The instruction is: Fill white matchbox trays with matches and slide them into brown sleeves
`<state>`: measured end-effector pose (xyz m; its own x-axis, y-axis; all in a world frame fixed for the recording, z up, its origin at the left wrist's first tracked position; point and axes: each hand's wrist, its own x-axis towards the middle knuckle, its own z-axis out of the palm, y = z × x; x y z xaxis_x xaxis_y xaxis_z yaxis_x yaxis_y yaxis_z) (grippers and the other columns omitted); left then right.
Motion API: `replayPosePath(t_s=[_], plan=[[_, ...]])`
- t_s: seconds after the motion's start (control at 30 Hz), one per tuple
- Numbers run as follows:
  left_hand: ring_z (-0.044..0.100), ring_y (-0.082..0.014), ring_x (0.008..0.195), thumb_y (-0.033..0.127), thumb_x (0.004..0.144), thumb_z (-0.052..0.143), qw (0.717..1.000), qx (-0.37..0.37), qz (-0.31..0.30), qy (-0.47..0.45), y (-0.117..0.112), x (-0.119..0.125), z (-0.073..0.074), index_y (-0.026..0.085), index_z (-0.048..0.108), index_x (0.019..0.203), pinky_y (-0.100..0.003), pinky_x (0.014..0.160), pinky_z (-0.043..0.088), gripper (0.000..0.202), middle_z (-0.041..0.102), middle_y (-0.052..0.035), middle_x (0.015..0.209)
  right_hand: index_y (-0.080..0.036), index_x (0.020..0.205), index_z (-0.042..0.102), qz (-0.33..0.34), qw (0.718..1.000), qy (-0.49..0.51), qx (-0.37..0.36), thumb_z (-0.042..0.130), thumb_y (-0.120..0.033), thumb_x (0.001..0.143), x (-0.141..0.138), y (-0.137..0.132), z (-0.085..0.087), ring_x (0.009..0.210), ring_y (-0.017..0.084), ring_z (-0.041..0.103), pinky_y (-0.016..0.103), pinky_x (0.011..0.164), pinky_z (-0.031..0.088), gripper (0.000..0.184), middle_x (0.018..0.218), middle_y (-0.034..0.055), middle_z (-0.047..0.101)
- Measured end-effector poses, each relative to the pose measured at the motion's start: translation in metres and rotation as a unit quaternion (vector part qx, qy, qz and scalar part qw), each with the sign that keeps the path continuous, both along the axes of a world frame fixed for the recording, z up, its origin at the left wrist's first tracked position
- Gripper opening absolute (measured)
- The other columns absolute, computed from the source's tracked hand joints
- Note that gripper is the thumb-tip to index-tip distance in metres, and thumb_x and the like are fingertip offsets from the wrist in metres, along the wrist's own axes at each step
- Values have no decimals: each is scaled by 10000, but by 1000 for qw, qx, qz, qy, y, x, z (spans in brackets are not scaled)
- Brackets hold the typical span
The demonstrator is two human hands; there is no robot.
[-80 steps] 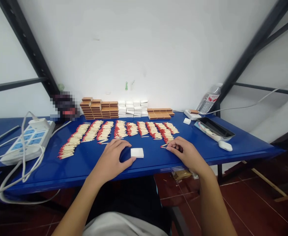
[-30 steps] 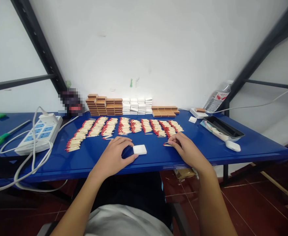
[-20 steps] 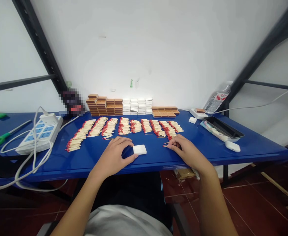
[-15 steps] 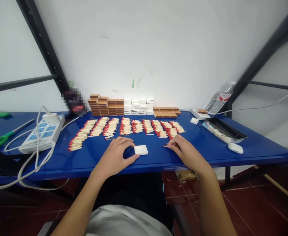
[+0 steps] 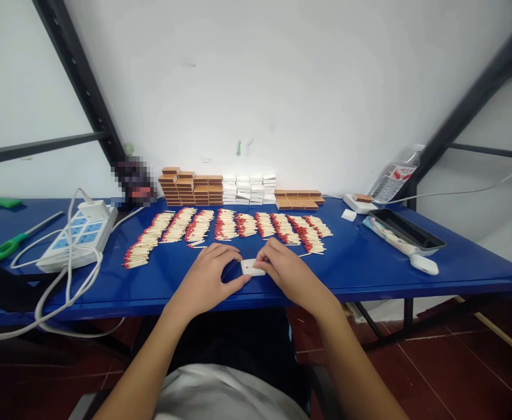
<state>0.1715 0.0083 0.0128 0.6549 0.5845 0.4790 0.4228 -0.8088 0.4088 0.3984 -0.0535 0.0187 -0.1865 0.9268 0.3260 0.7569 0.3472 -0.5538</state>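
My left hand point(image 5: 212, 274) grips the left end of a small white matchbox tray point(image 5: 248, 270) on the blue table, thumb in front and fingers behind. Over the tray's right side is my right hand point(image 5: 284, 268), its fingertips pinched on a match point(image 5: 248, 267) whose red head shows inside the tray. Most of that match is hidden by the fingers. Behind both hands lie several rows of loose red-headed matches point(image 5: 199, 226), fanned across the table point(image 5: 151, 289).
Stacked brown matchbox sleeves point(image 5: 190, 191) and white trays point(image 5: 249, 190) stand along the wall. At left are a power strip point(image 5: 79, 236) with cables and a green-handled screwdriver point(image 5: 6, 248). A black tray point(image 5: 407, 228), a white case point(image 5: 424, 264) and a bottle point(image 5: 396, 175) are at right.
My right hand has moved left from the right-hand match pile to the white tray, bringing a match with it. My left hand stays on the tray.
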Motion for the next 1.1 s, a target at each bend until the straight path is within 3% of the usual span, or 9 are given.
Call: replayPosePath(t_s=[0.23,0.73,0.9,1.1], plan=[[676,-279,1172,376,962,806,1000,-1,-15,-8,0,0,1,242,730,1118,-469,1063,518,220,771,-61,1208,-229,969,622,17,1000,25,-3,580,-210,1080,4,-5,-2,939,195,616,353,853,495,120,1055,38,620],[680,-274,1139,361,945,833,1000,-8,-24,-17,0,-2,3,246,722,1105,-450,1028,534,226,772,-52,1163,-257,1001,742,18,996,81,-15,676,-327,1044,16,-9,-7,822,170,567,334,745,457,105,1000,16,607],[677,-273,1133,363,952,825,999,-9,-25,-20,-1,-2,4,246,732,1123,-449,1018,538,227,773,-55,1160,-235,917,695,9,995,89,-40,621,-315,1065,12,-13,-6,811,171,569,334,734,455,184,961,16,596],[685,-274,1133,362,945,835,999,-8,-23,-25,-1,-1,3,244,726,1112,-452,1026,540,232,777,-58,1161,-235,955,671,-30,995,98,4,589,-283,1072,-3,-10,-12,855,183,609,342,794,491,151,998,28,609]])
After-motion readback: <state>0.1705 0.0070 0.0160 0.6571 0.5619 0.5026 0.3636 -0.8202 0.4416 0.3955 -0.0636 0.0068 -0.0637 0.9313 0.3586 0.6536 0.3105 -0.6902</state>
